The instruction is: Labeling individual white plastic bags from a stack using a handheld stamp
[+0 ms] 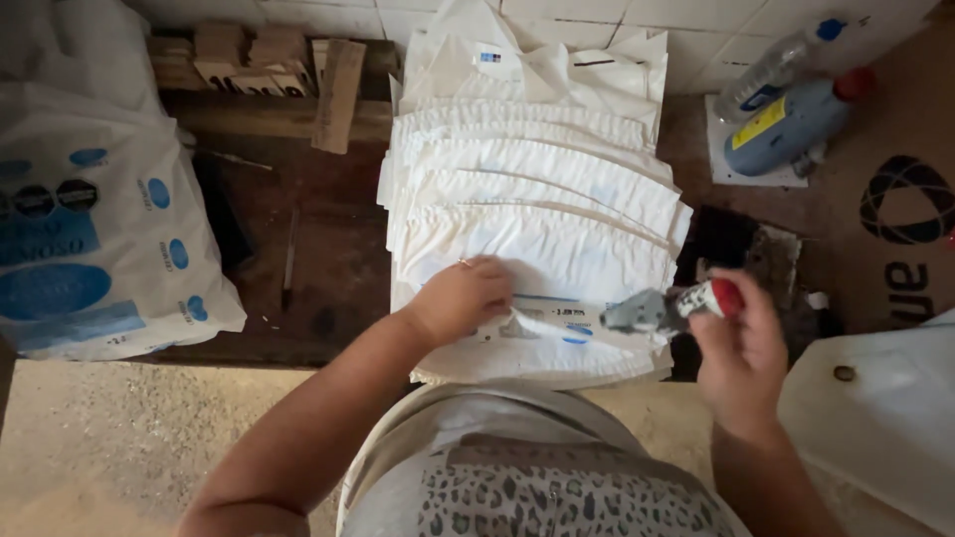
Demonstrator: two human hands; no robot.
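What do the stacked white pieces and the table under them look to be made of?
The white pieces look like thin matte paper or plastic film: flat, creased, overlapped, bags perhaps. The table looks like dark, worn, unvarnished wood: visible grain, stains.

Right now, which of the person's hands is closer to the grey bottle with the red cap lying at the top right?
The right hand. It sits just below the grey bottle, holding a small red-capped tube. The left hand rests further left, on the stack of white bags.
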